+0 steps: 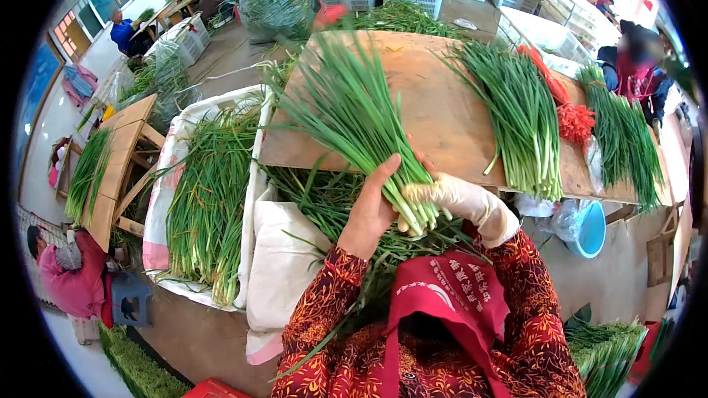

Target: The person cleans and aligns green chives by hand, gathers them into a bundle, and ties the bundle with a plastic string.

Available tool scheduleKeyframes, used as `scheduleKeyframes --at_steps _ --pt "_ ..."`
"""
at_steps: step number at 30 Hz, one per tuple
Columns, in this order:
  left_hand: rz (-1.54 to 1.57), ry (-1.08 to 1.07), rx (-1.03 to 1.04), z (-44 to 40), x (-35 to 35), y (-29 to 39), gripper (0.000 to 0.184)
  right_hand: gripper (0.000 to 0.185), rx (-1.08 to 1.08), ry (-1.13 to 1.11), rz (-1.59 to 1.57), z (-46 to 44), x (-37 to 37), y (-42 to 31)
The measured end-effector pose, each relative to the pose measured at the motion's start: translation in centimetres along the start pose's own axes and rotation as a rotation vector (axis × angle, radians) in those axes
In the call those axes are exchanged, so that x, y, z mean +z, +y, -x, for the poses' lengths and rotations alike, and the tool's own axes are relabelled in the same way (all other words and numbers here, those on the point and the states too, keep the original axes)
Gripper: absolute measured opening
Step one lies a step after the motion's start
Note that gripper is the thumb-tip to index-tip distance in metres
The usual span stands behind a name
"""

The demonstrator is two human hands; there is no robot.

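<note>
Both my hands are around one bunch of Chinese chives (354, 110), held over the near edge of a wooden board (439, 107). Its green tips fan out to the upper left and look blurred; the pale cut ends point toward me. Bare, my left hand (374, 210) grips the lower stems from the left, thumb on top and fingers mostly hidden behind. My right hand (472, 206), in a whitish glove, closes on the stem ends from the right. On the board to the right lies a larger pile of chives (512, 118).
Red ties (575, 121) lie between that pile and another chive bundle (623, 140). A white crate (254, 177) of loose chives stands at left, beside a white sack (280, 262). A blue bucket (588, 230) sits below the board. Other people work around the room.
</note>
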State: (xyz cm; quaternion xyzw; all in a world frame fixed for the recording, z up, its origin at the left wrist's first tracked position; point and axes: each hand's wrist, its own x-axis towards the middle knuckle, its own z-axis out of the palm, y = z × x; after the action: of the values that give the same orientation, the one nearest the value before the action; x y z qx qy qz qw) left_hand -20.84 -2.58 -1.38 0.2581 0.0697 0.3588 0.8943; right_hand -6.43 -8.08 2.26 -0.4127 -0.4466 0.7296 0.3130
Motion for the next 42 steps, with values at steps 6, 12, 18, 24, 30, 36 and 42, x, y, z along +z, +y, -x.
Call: scheduleKeyframes --at_steps 6,12,18,24,30,36,42 --pt "0.288 -0.01 0.008 -2.9 1.1 -1.8 0.042 0.053 -0.309 0.566 0.196 5.3 -3.3 0.6" --pt "0.44 0.063 0.01 -3.5 0.6 -5.5 0.047 0.061 -0.719 0.86 0.097 3.6 -2.7 5.0" --pt "0.389 0.018 0.016 -2.9 1.2 -7.7 0.059 0.065 -0.901 0.905 -0.01 -1.0 -3.0 5.8" --pt "0.441 0.026 0.067 -3.3 1.5 -8.3 0.063 0.062 -0.884 0.849 -0.533 -0.2 -2.0 4.8" --pt "0.36 0.053 0.029 -3.6 0.6 -10.3 0.061 0.059 -0.827 1.047 -0.317 -1.2 -1.9 4.7" --pt "0.391 0.06 0.025 -3.0 1.2 -9.2 0.048 0.05 -0.972 1.031 -0.187 -0.8 -2.7 5.3" --pt "0.364 0.092 0.061 -2.8 1.3 -9.8 0.048 0.049 -0.919 1.131 0.136 -1.3 -2.1 4.1"
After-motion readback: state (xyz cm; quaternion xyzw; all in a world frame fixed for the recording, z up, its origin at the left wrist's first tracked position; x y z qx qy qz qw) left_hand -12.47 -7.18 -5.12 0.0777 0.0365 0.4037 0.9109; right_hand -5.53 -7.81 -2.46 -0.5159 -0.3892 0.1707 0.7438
